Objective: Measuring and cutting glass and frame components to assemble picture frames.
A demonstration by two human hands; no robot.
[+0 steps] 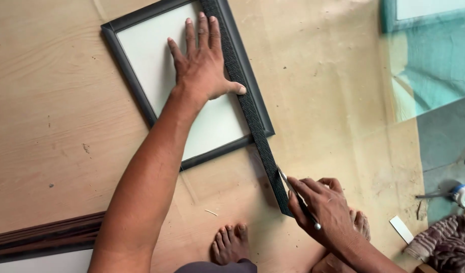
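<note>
**Flat palm on the frame, blade at the strip**

On the pale wooden floor, a black picture frame (141, 96) lies flat toward 11 o'clock, holding a plain white panel (146, 55) inside its border. The left hand (202, 63) is spread open on that panel, fingers pointing to 12 o'clock, the thumb pressing on a long black textured strip (250, 108) that runs along the frame's right side and sticks out past its lower corner toward 5 o'clock. At that free end the right hand (323, 207) is closed around a slim metal-handled knife (296, 194), its tip touching the strip's edge. The person's bare feet (231, 242) stand at 6 o'clock, just below the strip's end.

At 1 o'clock a sheet of greenish glass (435, 55) rests on the floor. At 3 to 4 o'clock sit a small white and blue bottle (464, 194), contents hidden, a white scrap (401, 228) and a striped brown cloth (445, 242). Dark brown moulding (40, 235) lies at 8 o'clock.
</note>
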